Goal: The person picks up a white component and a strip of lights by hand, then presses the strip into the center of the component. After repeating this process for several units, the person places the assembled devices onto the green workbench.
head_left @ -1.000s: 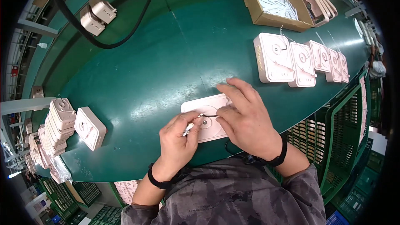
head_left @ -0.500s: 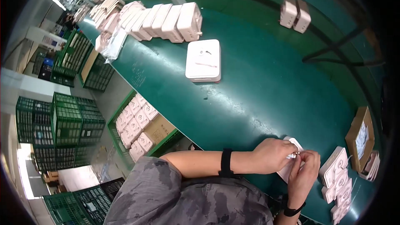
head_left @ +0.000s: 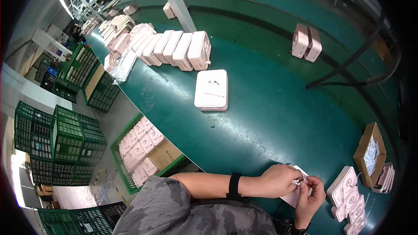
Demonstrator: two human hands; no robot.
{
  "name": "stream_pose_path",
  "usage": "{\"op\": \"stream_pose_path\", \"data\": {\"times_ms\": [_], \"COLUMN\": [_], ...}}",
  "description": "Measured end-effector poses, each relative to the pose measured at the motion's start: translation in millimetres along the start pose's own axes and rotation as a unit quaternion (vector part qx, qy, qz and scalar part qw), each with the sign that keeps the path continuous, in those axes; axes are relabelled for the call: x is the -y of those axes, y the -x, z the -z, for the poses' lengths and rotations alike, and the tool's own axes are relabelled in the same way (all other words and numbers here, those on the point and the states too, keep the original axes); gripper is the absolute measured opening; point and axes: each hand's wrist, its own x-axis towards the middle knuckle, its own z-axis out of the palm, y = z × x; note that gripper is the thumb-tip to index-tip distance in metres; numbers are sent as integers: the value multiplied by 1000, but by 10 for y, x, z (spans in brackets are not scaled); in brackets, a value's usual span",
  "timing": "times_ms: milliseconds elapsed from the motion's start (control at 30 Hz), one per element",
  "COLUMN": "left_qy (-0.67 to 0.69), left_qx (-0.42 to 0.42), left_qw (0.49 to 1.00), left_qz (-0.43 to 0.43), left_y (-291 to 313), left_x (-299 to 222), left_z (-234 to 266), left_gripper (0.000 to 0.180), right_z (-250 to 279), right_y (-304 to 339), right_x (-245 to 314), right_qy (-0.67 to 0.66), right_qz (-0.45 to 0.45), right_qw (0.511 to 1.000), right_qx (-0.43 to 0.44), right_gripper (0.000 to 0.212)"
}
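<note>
My left hand (head_left: pixel 278 180), with a black band on its wrist, pinches a small white piece (head_left: pixel 296 182) at its fingertips; its exact kind is too small to tell. My right hand (head_left: pixel 311 196) meets it there, thumb and fingers closed together at the same spot; what they grip is mostly hidden. Beneath both hands lies a pale pink plastic housing (head_left: pixel 289 198) on the green bench, largely covered by them. Just right of my right hand, several similar pink housings (head_left: pixel 344 188) with thin wires overlap in a row.
A cardboard box (head_left: pixel 362 159) of small white pieces stands at the right. A white-topped unit (head_left: pixel 212 88) sits mid-bench, with a row of pink housings (head_left: pixel 181 52) behind it. Left of the bench (head_left: pixel 257 126), a green crate (head_left: pixel 116 154) holds more housings. Black cables (head_left: pixel 339 80) hang at the right.
The whole scene sits lower in the picture, as my head has tilted up. My hands stay together over the housing, with small finger movements around the white piece.
</note>
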Motion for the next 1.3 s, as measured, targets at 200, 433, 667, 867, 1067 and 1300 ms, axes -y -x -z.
{"op": "stream_pose_path", "data": {"times_ms": [200, 433, 667, 867, 1067, 1300], "left_qy": [7, 13, 5, -42, -92, -44], "left_qx": [-31, -26, -45, -17, -16, -8], "left_qw": [999, 999, 998, 996, 994, 999], "left_qz": [11, 24, 45, -72, -55, -23], "left_y": [-34, -132, -21, -140, -98, -93], "left_x": [66, 28, 50, 16, 13, 43], "left_z": [-7, 73, 267, 225, 216, 180], "left_gripper": [18, 15, 13, 14, 14, 15], "right_z": [19, -160, -93, -97, -125, -132], "right_y": [-152, -182, -136, -123, -135, -97], "right_x": [200, -29, -10, -18, -24, -78], "right_qy": [214, 121, 86, 89, 77, 80], "right_qz": [164, 115, 98, 105, 100, 124], "right_qw": [962, 982, 991, 990, 991, 987], "right_qx": [-52, -85, -34, -4, -40, -60], "right_gripper": [17, 12, 12, 12, 16, 16]}}
